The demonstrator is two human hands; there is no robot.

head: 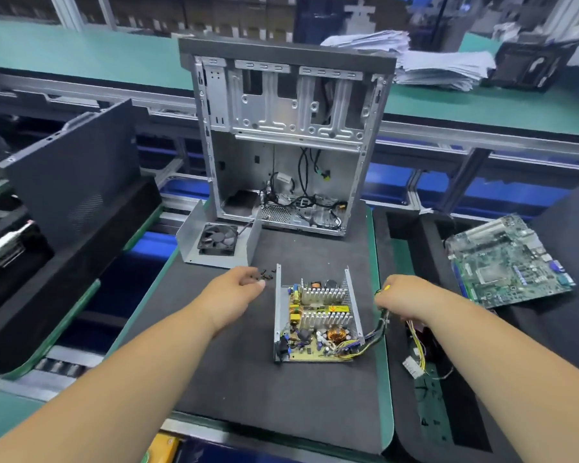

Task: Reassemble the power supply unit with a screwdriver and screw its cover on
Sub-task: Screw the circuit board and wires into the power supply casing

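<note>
While the right hand (403, 297) grips the cable bundle (380, 324), the loosely open left hand (239, 285) hovers nearest the screws (264, 275), just left of the power supply unit (316, 320).

The open power supply unit, a grey sheet-metal tray with two upright side walls (316, 324), sits flat on the dark foam surface (254, 396). Its yellow-brown circuit board is exposed, carrying finned aluminium heat sinks, a copper-wound coil and yellow components. A bundle of black and yellow wires (376, 332) leaves its near right corner and runs off to the right. The separate grey U-shaped metal cover with a black fan (218, 242) rests well beyond the tray's far left corner, open side up. A small scatter of black screws (264, 275) lies between cover and tray, just beside the tray's far left wall.
</note>
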